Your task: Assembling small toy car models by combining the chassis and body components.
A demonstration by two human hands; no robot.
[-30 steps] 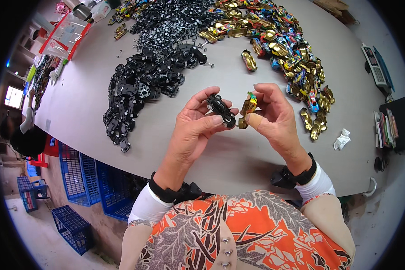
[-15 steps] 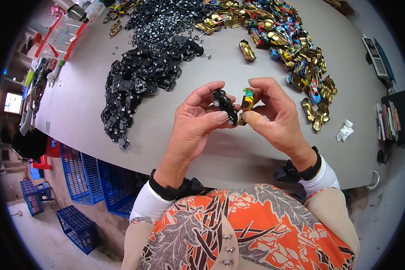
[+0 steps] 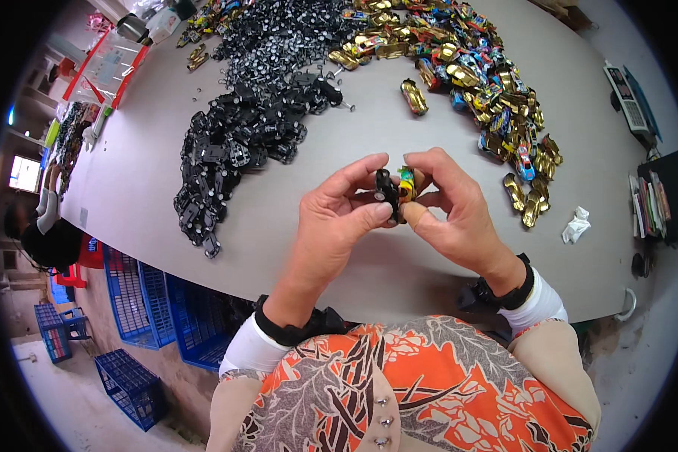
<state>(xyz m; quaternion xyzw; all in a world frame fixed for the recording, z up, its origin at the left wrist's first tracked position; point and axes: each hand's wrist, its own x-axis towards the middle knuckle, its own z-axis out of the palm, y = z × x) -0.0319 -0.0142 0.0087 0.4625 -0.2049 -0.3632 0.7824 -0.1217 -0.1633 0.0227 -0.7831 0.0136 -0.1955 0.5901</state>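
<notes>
My left hand (image 3: 335,207) is closed on a black toy car chassis (image 3: 385,192) with small wheels, thumb in front and fingers behind. Facing it, my right hand (image 3: 452,207) pinches a yellow and green toy car body (image 3: 407,185) between thumb and fingers. The two parts stand on end side by side and appear to touch, above the near middle of the table. A heap of black chassis (image 3: 222,151) lies to the left of my hands. On the right spreads a pile of gold and coloured car bodies (image 3: 497,98).
Loose wheel axles (image 3: 279,45) are heaped at the back of the grey table (image 3: 339,135). A single gold car body (image 3: 413,97) lies apart. Crumpled white tissue (image 3: 577,225) is at right. Blue crates (image 3: 132,294) stand below the left edge; another person's arm (image 3: 49,203) shows far left.
My hands have come closer together and slightly lower, bringing the black chassis up against the car body. The chassis has turned more upright.
</notes>
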